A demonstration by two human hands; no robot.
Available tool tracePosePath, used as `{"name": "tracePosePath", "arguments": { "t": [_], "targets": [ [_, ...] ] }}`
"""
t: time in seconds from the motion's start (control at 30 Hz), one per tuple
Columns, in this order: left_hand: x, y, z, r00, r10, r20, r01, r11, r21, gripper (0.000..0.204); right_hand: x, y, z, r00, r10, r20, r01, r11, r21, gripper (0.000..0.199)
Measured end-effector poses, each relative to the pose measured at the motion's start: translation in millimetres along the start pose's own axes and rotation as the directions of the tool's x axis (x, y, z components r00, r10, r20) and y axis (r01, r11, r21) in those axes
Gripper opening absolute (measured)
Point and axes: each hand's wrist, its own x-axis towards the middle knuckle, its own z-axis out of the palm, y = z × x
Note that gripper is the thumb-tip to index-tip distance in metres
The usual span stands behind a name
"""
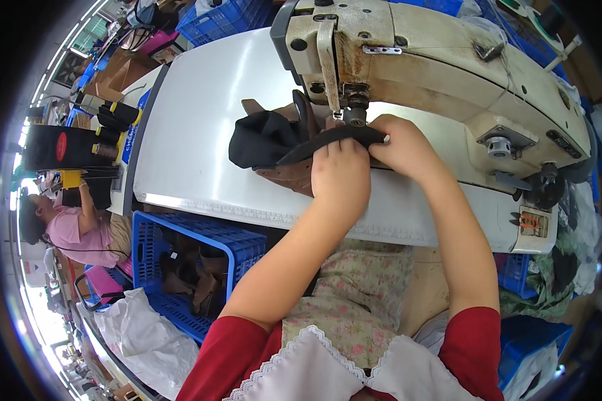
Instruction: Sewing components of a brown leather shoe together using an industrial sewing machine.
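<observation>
A black and brown sewn piece (264,137), soft and bunched like a shoe upper, lies on the white machine bed under the sewing machine's needle area (354,113). Its long black edge band (314,145) runs up toward the presser. My left hand (341,170) is closed over this band, with the fingertips hidden beneath and behind it. At the band's right end my right hand (401,144) pinches the edge between thumb and fingers, close beside the needle area. A brown flap (291,177) of the piece sticks out below my left hand.
A blue crate (180,230) holding brown pieces stands left, below the table edge. White plastic bagging (144,334) lies nearer. The sewing machine arm (448,73) spans the upper right. Further left, a co-worker in pink (80,230) sits near thread cones (117,113).
</observation>
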Motion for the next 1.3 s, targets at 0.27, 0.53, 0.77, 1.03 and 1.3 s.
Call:
{"name": "tracePosePath", "arguments": {
  "t": [0.27,0.53,0.77,1.03,1.3],
  "targets": [
    [-10.8,1.5,10.3,0.999,0.04,0.005,-0.041,0.989,0.143,0.029,-11.1,-2.9,9.1,0.999,-0.054,0.002,0.054,0.998,-0.039,0.025],
    [-8.3,1.5,9.9,0.997,0.014,0.075,-0.015,1.0,0.006,0.033,-7.7,13.8,14.9,0.972,-0.222,-0.078,0.219,0.975,-0.042,0.027],
    [-8.4,-7.2,9.8,0.995,0.073,0.074,-0.07,0.996,-0.05,0.031,-10.2,11.0,21.6,0.977,-0.208,-0.054,0.197,0.966,-0.169,0.028],
    [-12.0,-15.7,8.1,0.988,0.144,0.054,-0.138,0.985,-0.105,0.036,-21.5,9.0,34.3,0.963,-0.254,-0.09,0.226,0.943,-0.243,0.035],
    [-12.8,-22.0,8.0,0.973,0.205,0.102,-0.196,0.976,-0.095,0.037,-25.8,4.1,37.4,0.972,-0.217,-0.09,0.191,0.953,-0.236,0.04]
  ]
}}
